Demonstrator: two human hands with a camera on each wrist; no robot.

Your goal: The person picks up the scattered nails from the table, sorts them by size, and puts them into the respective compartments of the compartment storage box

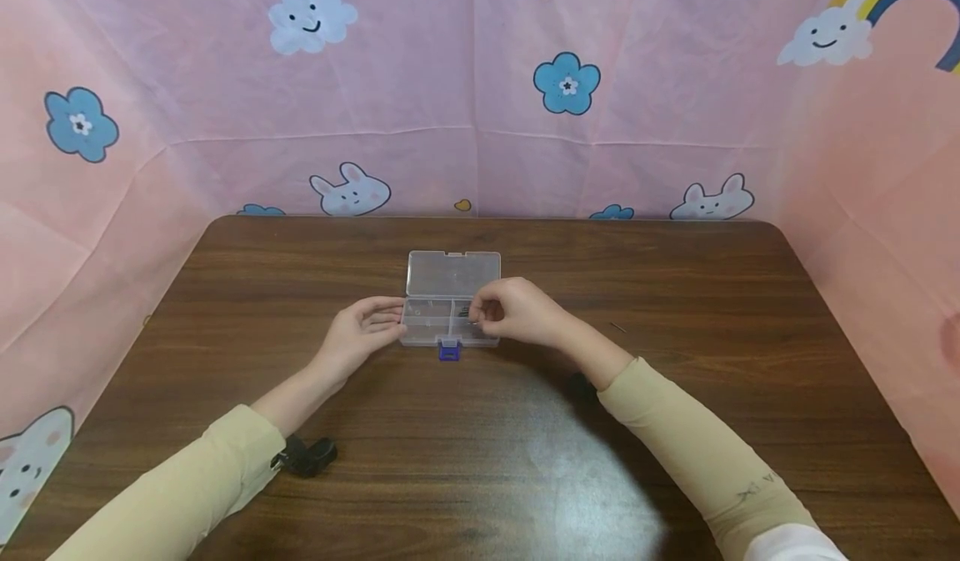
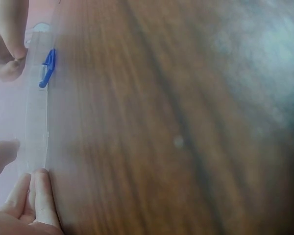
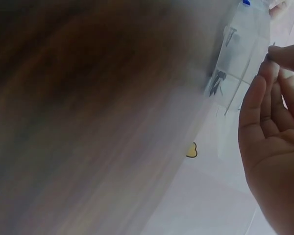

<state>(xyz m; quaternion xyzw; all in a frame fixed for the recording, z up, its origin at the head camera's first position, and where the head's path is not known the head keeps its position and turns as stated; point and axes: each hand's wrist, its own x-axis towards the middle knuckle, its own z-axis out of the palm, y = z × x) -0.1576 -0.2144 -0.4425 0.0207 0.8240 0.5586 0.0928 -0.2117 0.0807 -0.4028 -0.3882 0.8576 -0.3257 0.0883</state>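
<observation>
A clear plastic compartment box (image 1: 427,324) lies on the table with its lid (image 1: 453,273) folded back and a blue latch (image 1: 449,351) at the front. My left hand (image 1: 352,332) rests extended fingertips and thumb against the box's left end. Over the right-hand compartments, my right hand (image 1: 517,311) pinches a small thin metal piece (image 3: 273,44) between thumb and forefinger; most of it is hidden by the fingertips. In the right wrist view, one compartment holds a nail-like piece (image 3: 231,36), and another holds several small dark pieces (image 3: 217,82).
On the brown table (image 1: 480,444), a thin dark nail-like piece (image 1: 618,327) lies right of the box. A black strap (image 1: 311,457) shows at the left sleeve. Pink printed cloth (image 1: 420,86) stands behind and at both sides of the table.
</observation>
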